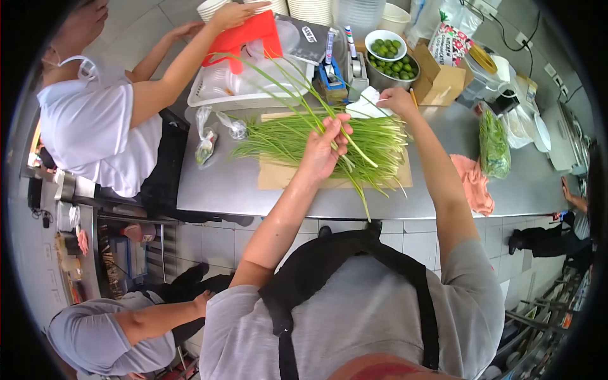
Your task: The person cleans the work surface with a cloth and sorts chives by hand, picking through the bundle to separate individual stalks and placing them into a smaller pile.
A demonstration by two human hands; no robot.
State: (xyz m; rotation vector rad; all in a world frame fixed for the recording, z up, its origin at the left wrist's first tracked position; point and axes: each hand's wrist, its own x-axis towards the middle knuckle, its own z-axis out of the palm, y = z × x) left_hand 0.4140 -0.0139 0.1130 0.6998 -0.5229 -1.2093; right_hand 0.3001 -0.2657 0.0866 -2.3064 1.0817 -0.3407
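Note:
A wide pile of long green stalks (285,140) with pale ends to the right lies across brown paper (271,178) on the steel table. Above the pile, my left hand (328,144) is closed round a few green stalks (356,151) that slant from upper left to lower right. My right hand (398,101) is at the far right end of the pile, its fingers pressed together at the edge of a white paper or cloth (367,106).
A co-worker (101,120) at the left handles a red bag (250,38) over a white basket (253,101). Behind are bowls of green citrus (392,68), tape dispensers (330,81) and a cardboard box (443,82). A pink cloth (474,183) and bagged greens (494,142) lie right.

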